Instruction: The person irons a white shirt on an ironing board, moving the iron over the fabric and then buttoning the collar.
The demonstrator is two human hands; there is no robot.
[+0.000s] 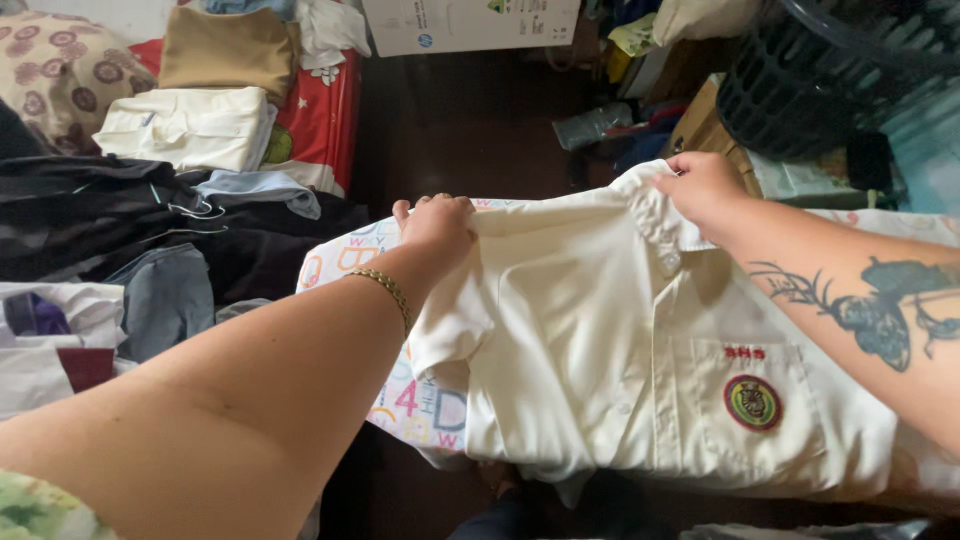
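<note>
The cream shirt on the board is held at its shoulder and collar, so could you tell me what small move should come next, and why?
Probably pull the shirt taut: the left hand bunches the shoulder, the right hand pinches the collar, and creases show between them.

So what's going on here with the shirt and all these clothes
A person is spreading a cream school-type shirt over a board with a letter-print cover. The left hand grips the shirt at the shoulder, and the right hand pinches the collar. The shirt lies front up, showing a round badge on its chest pocket. To the left sits a heap of dark clothes, with folded garments behind it. A dark laundry basket stands at the upper right.
</note>
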